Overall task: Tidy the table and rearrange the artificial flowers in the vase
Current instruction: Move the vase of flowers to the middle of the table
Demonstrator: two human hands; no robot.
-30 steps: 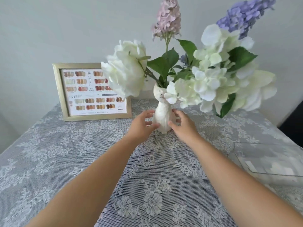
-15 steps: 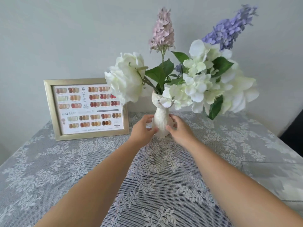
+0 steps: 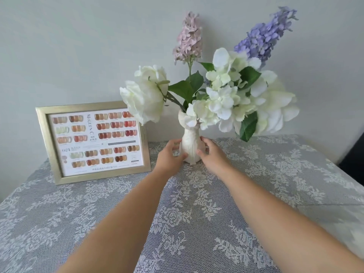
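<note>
Grey lace cloth (image 3: 197,223) over the table, plain pale wall (image 3: 78,46) behind; vase (image 3: 190,143) upright near the wall, flowers (image 3: 226,95) in it; left hand (image 3: 169,156) and right hand (image 3: 213,154) clasped on its base; gold frame (image 3: 92,142) leaning beside it.

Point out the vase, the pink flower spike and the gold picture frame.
vase (image 3: 190,148): head view, on its pale lower body between the hands.
pink flower spike (image 3: 189,39): head view, mid-cluster of blossoms.
gold picture frame (image 3: 44,142): head view, on its left border.
</note>
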